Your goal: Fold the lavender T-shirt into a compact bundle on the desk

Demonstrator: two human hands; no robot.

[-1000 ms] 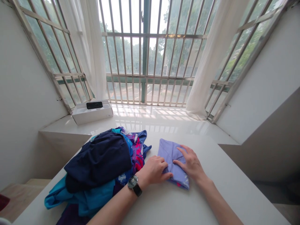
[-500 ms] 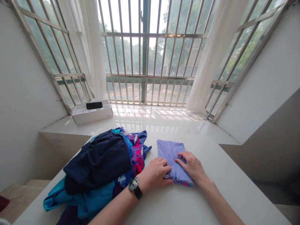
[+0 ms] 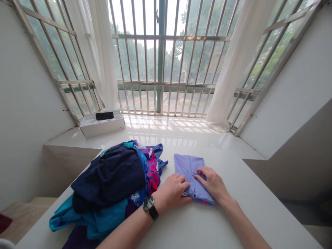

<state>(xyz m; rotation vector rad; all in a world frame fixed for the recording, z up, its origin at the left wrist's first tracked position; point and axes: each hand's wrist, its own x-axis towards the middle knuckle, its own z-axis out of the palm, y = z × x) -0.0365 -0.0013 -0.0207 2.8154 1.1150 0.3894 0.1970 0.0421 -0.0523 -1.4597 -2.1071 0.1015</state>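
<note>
Head view: folded lilac shirt (image 3: 186, 167) pressed under flat left hand (image 3: 172, 191) and right hand (image 3: 210, 184), fingers extended, grasping nothing, beside clothes pile (image 3: 109, 180).

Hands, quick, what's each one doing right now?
Left hand: open, flat on the folded lavender garment.
Right hand: open, fingers resting on the same garment.

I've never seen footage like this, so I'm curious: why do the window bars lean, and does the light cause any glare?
In the head view, wide-angle distortion splays the window bars outward toward the edges; sunlight glares off the white sill; the folded lilac garment looks sharp, without visible blur.
</note>
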